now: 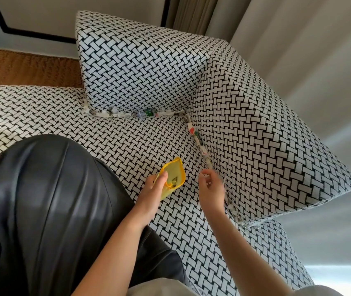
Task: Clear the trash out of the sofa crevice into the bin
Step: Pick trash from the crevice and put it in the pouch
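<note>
Broadly, the sofa (149,67) in black-and-white weave fills the view, with a black-clad leg (42,199) resting on its seat. Trash (192,131) lines the crevice under the back cushion and along the side cushion. The left hand (152,192) grips a small yellow bin (175,170), a few scraps inside, above the seat. The right hand (211,189) hovers beside the side crevice with fingers curled; it is too blurred to tell if they pinch anything.

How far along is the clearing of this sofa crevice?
Early days. A few scraps already lie in the yellow bin, which the left hand grips. The right hand hovers by the side crevice, too blurred to tell whether it pinches anything. Left to do: trash packs the back crevice and most of the side crevice.
</note>
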`<state>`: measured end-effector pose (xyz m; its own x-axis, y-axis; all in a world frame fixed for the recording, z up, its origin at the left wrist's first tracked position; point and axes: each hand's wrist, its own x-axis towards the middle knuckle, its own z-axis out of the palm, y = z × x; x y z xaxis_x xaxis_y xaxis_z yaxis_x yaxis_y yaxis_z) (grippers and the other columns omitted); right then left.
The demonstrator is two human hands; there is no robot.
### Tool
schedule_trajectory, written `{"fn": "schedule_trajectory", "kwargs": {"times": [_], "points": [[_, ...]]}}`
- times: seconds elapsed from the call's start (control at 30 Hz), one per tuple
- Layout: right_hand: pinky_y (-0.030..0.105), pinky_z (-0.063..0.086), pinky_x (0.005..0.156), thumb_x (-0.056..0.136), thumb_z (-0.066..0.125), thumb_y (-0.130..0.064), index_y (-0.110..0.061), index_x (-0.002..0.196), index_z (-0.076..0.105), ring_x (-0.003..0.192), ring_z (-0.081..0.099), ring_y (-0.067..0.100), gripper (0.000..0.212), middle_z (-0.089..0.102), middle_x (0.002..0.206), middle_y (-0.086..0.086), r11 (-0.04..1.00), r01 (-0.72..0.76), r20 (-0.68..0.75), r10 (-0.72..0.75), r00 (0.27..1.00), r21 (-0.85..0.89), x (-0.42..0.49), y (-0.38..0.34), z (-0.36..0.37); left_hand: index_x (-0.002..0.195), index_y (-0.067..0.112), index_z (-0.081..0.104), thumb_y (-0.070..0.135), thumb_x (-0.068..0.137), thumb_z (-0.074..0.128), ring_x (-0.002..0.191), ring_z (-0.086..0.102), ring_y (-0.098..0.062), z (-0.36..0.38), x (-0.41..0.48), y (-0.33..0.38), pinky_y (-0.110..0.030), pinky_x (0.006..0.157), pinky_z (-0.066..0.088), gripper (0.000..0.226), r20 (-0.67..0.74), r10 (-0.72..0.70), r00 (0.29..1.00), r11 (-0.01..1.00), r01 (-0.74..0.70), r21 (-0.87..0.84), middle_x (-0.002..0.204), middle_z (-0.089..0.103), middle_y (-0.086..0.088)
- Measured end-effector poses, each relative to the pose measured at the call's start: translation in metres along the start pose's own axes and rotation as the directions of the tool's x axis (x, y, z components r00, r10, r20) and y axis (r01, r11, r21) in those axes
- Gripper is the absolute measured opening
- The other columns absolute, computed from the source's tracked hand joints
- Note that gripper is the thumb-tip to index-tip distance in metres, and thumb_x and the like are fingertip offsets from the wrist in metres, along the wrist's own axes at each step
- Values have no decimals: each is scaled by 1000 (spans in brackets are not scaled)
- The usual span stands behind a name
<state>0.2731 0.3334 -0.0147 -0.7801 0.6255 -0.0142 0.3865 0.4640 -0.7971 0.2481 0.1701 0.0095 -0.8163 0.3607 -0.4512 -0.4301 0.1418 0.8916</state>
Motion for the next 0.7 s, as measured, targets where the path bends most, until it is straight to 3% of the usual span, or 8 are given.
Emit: {"fn": "schedule_trajectory", "kwargs": {"times": [0.1,0.17,0.3,0.43,0.7], "points": [[25,46,57,93,50,-26,-20,110,57,68,56,12,20,62,84,-7,941,-97,-10,99,995,-324,11,34,-14,132,20,32,52,94,27,103,44,-17,0,0,0,-36,91,40,51,6,1,1000,1000,-1,18,114,43,-1],[27,49,60,93,49,-27,-22,114,56,74,59,14,23,64,91,-6,899,-103,-16,106,994,-426,16,45,-20,133,19,32,51,94,28,104,44,-17,0,0,0,-35,90,40,51,0,1,1000,1000,-1,13,115,43,-1],[22,44,51,96,46,-25,-22,119,53,64,55,10,25,59,81,-6,860,-119,-6,134,991,-496,27,44,-18,134,19,32,52,94,29,105,44,-18,1,2,0,-37,94,40,52,-9,-17,1000,1000,17,0,115,42,-1],[30,53,64,96,43,-28,-23,116,54,72,60,16,23,62,87,-2,809,-138,-23,153,988,-571,35,42,-12,135,18,32,51,94,29,104,44,-19,1,1,2,-36,92,39,52,-18,-15,1000,1000,15,-4,114,42,-1],[23,37,57,98,40,-27,-23,125,50,73,52,14,30,60,96,0,785,-118,49,186,981,-608,45,38,-8,133,18,32,50,95,29,105,42,-18,2,-1,2,-37,94,39,50,-17,-10,1000,1000,10,10,115,41,-2]]}}
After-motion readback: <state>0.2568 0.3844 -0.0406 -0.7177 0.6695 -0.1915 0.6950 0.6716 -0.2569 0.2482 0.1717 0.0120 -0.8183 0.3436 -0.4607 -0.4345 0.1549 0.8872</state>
